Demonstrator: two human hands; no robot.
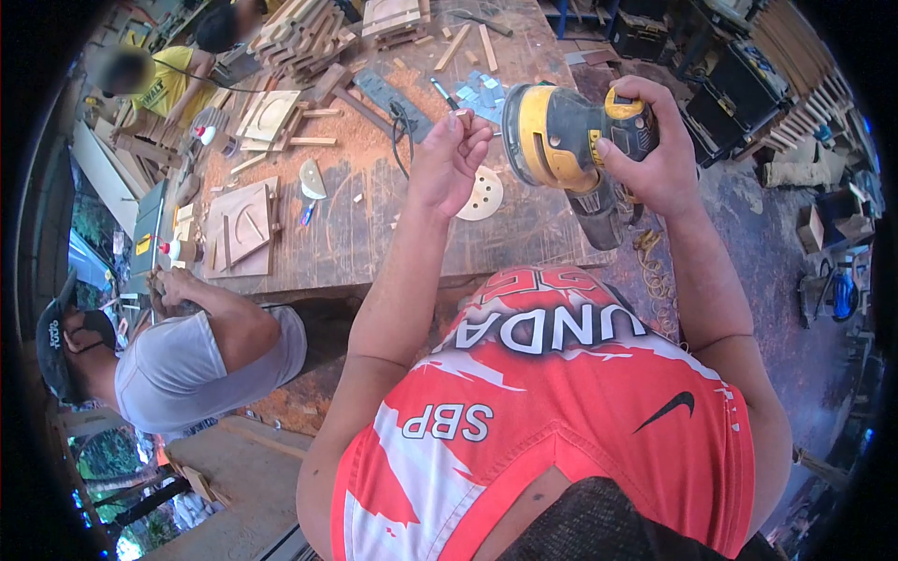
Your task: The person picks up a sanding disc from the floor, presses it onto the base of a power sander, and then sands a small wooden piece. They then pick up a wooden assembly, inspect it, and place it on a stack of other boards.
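Note:
My right hand (659,150) is wrapped round the top of a yellow and black random orbital sander (552,136). The sander is held up over the table's edge, its round pad turned toward my left hand. My left hand (452,164) is closed in a pinch just beside that pad; whatever its fingertips hold is too small to make out. Below it, a pale round sanding disc (480,194) with several holes lies on the wooden table (355,229). A dark pen-like tool (443,93) and some light blue pieces (483,93) rest behind my left hand.
A folded sanding disc (312,179), wooden panels (240,229) and stacked wood strips (299,42) lie across the table. At left, a person in a grey shirt (192,365) works at the edge; another in yellow (173,84) is farther back. A coiled hose (652,271) hangs at right.

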